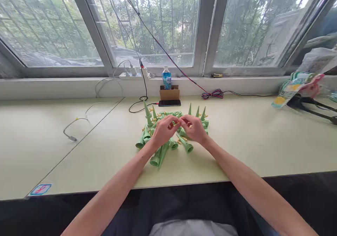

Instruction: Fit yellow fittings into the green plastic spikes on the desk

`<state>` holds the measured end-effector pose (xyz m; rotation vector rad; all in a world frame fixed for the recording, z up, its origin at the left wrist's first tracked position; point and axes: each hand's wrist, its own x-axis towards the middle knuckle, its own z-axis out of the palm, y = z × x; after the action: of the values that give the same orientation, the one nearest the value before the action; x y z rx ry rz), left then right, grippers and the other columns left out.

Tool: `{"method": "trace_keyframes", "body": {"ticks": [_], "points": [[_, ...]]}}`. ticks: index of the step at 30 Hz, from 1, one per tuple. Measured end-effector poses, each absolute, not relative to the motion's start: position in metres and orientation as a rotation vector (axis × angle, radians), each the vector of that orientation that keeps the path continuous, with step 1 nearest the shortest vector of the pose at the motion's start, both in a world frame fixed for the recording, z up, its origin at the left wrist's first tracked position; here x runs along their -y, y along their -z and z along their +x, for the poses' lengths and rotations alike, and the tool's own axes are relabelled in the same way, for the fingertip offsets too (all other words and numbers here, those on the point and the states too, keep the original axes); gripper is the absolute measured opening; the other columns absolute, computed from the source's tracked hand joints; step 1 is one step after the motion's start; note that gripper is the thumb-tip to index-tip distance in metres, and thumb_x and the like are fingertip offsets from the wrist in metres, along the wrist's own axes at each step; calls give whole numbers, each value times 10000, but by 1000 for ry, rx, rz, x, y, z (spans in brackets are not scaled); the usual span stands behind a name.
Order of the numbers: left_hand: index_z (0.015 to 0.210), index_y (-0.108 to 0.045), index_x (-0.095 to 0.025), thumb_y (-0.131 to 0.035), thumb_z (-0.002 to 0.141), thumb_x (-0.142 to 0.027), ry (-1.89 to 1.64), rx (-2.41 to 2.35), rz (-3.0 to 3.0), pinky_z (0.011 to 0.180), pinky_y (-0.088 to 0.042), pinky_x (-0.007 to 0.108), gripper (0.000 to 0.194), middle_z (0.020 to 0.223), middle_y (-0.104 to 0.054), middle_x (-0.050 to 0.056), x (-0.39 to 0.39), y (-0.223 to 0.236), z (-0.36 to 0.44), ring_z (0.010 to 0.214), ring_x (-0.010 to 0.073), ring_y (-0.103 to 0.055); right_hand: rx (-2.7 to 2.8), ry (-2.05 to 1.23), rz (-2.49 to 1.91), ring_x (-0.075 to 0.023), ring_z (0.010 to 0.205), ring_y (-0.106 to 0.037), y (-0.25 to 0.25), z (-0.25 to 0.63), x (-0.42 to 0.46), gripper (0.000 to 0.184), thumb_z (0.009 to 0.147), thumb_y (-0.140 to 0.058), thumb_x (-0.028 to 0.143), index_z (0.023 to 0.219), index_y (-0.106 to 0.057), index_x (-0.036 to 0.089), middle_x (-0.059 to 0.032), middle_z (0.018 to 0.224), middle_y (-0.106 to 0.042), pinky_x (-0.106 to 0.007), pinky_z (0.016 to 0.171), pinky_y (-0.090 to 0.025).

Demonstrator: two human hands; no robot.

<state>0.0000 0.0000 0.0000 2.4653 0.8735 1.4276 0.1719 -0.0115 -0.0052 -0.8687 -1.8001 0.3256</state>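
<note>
A heap of green plastic cone-shaped spikes (pixel 158 148) with small yellow pieces among them lies on the pale table (pixel 250 137) in front of me. Some cones stand upright, others lie on their sides. My left hand (pixel 163 130) and my right hand (pixel 193 128) meet above the heap, fingertips pinched together. Between the fingers shows a small yellow piece (pixel 178 124), with a green part hidden mostly behind the left hand's fingers. Which hand bears the yellow piece I cannot tell.
A black phone (pixel 169 103) lies beyond the heap before a small cardboard box (pixel 169 93) and a water bottle (pixel 166 78). Cables (pixel 79 120) trail over the table's left; red-black wires (pixel 212 94) lie at the back. Colourful bags (pixel 297 83) sit far right.
</note>
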Motion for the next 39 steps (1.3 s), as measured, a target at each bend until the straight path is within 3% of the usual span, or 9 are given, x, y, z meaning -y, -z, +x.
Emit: {"method": "trace_keyframes", "body": {"ticks": [8,13,18,23,31,39], "points": [[836,-601,-189,-621,859,-201,-1424,-890,2451,556,-473,207,32,799,-639,3,-1,1,1,583,86,-540,1837,-384,-839,-125,608,-590,1,169,17,161,876,-552,236,941,-690,184,-31,790,-709,-241,550,-477],[852,-584,-194,-616,867,-249,-1399,-913,2449,555,-462,216,65,767,-607,-3,-1,1,0,588,93,-528,1825,-390,-836,-131,610,-596,-1,168,20,174,886,-542,264,939,-692,192,-36,797,-712,-255,552,-484],[931,-506,-209,-659,839,-342,-1335,-998,2408,544,-432,214,223,718,-538,-48,-1,1,-1,548,83,-499,1723,-349,-901,-128,573,-580,-3,168,18,187,872,-576,333,889,-673,174,-36,743,-686,-258,543,-487],[1012,-484,-206,-681,817,-419,-1290,-1160,2367,545,-416,235,349,826,-551,-24,-4,1,-2,544,85,-470,1612,-322,-981,-125,549,-559,-2,171,15,249,854,-611,407,931,-654,173,-43,779,-679,-263,538,-488],[1037,-618,-190,-598,888,-420,-1064,-1223,2432,658,-466,310,275,1012,-645,42,-7,4,-1,546,108,-510,1577,-247,-1030,-125,563,-554,-2,172,13,261,931,-499,388,939,-651,176,-47,810,-682,-259,552,-469],[951,-643,-190,-587,890,-332,-1025,-1208,2425,655,-445,287,164,957,-663,25,-7,4,0,587,122,-522,1578,-264,-1029,-157,657,-627,-1,174,12,308,964,-443,391,948,-654,168,-65,811,-690,-260,596,-479]]}}
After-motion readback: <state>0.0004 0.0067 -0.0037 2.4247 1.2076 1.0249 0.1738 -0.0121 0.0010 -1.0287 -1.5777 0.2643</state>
